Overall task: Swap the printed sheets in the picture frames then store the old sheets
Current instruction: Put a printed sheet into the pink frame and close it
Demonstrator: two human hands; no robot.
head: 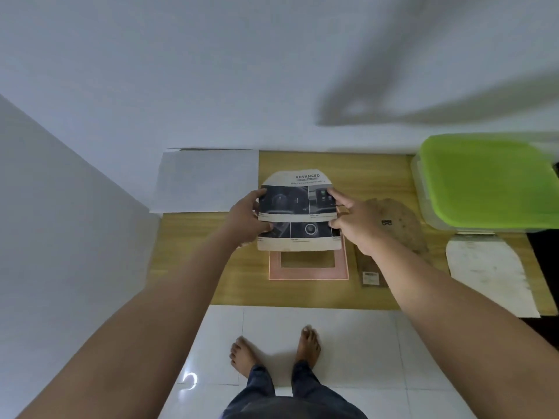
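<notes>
Both my hands hold a printed sheet with dark photos and the heading "ADVANCED" above the wooden table. My left hand grips its left edge, my right hand its right edge. Under the sheet lies a pink picture frame, empty in the middle, flat on the table. A brown backing board lies to the right of the frame, partly behind my right forearm. A blank white sheet rests at the table's far left.
A clear box with a green lid stands at the far right. In front of it lies a white board. A small dark brown piece sits right of the frame. White walls close the far and left sides. My bare feet stand on white floor tiles.
</notes>
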